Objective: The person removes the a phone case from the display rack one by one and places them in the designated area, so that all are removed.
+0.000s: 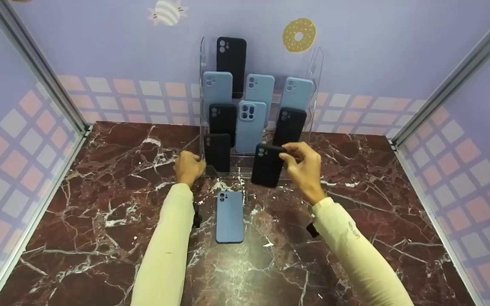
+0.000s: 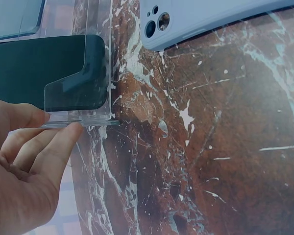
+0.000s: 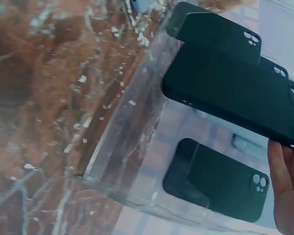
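My right hand [image 1: 304,168] pinches a black phone case [image 1: 267,166] by its upper right corner, holding it in front of the lower tier of a clear stepped display stand [image 2: 99,78]. In the right wrist view the held case overlaps another black case [image 3: 218,36] standing at the far side. My left hand [image 1: 189,168] grips the stand's left side edge between thumb and fingers, beside a black case [image 1: 217,153] in the bottom tier. Flat on the table, between the forearms, lies a blue phone case [image 1: 230,217] with its camera cutouts toward the stand.
Higher tiers hold several cases, among them a tall black one [image 1: 231,63] at the top, a light blue one [image 1: 251,125] in the middle and a black one [image 1: 289,125] at right. A patterned wall [image 1: 368,51] rises behind the marbled table [image 1: 113,204].
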Demonstrator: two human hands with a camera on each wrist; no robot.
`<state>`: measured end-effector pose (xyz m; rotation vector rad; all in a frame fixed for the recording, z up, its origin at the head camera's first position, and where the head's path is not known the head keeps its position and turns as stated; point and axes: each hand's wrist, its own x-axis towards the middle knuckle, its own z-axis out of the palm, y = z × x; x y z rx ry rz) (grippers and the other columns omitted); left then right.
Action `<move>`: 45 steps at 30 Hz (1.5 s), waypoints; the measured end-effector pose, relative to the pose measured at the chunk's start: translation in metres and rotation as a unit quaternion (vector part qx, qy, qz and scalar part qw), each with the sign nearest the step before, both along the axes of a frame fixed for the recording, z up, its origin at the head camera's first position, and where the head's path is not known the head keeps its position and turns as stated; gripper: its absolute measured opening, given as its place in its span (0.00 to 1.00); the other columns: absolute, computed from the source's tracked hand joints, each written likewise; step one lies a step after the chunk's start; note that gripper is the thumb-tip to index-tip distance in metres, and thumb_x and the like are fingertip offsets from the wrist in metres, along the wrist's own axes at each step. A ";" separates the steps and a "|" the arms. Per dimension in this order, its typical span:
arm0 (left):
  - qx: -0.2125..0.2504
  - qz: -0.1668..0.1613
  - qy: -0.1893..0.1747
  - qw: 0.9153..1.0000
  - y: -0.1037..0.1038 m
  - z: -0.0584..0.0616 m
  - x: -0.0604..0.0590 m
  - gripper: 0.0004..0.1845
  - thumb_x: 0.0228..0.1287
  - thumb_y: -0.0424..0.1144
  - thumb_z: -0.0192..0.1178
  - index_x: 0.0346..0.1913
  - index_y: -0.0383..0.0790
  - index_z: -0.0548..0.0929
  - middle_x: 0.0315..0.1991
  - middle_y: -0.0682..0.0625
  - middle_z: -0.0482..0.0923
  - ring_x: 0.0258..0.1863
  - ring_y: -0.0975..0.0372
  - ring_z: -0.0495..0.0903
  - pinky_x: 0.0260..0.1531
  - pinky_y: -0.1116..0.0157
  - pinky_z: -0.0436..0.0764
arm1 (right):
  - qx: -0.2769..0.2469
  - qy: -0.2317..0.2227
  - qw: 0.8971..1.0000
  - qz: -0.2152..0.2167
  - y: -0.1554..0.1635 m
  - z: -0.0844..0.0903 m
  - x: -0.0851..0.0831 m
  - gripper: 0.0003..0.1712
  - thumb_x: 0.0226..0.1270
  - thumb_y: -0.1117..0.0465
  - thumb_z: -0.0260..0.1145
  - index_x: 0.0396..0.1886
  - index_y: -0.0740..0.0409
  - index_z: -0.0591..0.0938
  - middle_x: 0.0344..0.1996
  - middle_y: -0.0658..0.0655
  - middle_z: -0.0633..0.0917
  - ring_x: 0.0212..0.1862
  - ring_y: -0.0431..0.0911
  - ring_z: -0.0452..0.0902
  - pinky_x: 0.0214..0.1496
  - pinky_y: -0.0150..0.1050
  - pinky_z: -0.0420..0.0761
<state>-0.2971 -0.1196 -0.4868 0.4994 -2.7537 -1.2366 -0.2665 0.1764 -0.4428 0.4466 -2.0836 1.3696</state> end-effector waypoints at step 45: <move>0.010 0.015 -0.051 0.999 0.004 0.007 0.000 0.18 0.60 0.36 0.60 0.52 0.37 0.88 0.55 0.39 0.84 0.58 0.40 0.80 0.59 0.47 0.77 | 0.095 -0.337 0.936 0.027 -0.005 -0.089 0.011 0.07 0.54 0.72 0.76 0.34 0.69 0.88 0.22 0.56 0.86 0.21 0.41 0.79 0.24 0.34 0.83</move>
